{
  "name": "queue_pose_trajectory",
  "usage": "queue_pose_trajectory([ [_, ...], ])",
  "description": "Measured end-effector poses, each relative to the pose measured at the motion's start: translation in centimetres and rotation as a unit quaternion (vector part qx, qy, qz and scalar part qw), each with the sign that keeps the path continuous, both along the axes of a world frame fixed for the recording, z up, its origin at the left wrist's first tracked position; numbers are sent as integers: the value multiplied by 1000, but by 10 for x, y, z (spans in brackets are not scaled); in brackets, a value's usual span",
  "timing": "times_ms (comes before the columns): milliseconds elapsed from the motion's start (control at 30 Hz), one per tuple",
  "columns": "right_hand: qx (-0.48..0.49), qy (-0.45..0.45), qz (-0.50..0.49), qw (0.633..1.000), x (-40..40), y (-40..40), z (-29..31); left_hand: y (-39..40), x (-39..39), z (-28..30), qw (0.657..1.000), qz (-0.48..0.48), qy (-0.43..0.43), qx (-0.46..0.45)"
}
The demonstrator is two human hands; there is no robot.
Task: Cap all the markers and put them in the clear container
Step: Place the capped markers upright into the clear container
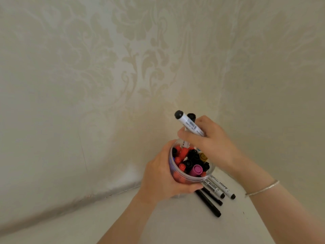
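Two white markers (190,125) gripped in my right hand (209,143) over the clear container (190,180); my left hand (163,176) wraps around it.

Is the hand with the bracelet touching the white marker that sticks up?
Touching. The head view shows the right hand with its fingers curled round the white marker, just above the clear container that the left hand holds.

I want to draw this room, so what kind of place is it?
Probably a room in a home, though that is a guess. The wall has cream flowery wallpaper, a white table sits in the corner, and a clear container full of markers is being filled by hand.
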State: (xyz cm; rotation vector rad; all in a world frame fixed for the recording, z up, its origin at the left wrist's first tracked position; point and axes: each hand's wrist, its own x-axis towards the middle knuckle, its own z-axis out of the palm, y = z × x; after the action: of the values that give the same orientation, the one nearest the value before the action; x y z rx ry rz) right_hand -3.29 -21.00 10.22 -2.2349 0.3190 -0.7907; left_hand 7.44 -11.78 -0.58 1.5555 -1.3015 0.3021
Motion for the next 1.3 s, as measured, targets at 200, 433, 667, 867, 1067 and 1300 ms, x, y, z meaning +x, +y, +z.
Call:
queue_pose_trajectory([
  [200,-77,-140,-52,986,-2,-1,4,0,2,-4,1000,15,6,11],
  [433,-208,1,-106,972,-5,0,8,-1,2,-4,1000,26,11,-4],
  [667,-199,128,-91,967,-13,-1,31,1,-1,1,1000,1,-8,-30],
  [867,-265,216,-108,934,-13,4,37,-1,0,-3,1000,-1,-20,-2],
  [1067,-264,239,-88,930,-12,6,29,-1,-1,-2,999,-9,-34,10],
  [1300,-205,269,-56,939,-13,5,25,-1,-2,-4,999,-5,-31,12],
])
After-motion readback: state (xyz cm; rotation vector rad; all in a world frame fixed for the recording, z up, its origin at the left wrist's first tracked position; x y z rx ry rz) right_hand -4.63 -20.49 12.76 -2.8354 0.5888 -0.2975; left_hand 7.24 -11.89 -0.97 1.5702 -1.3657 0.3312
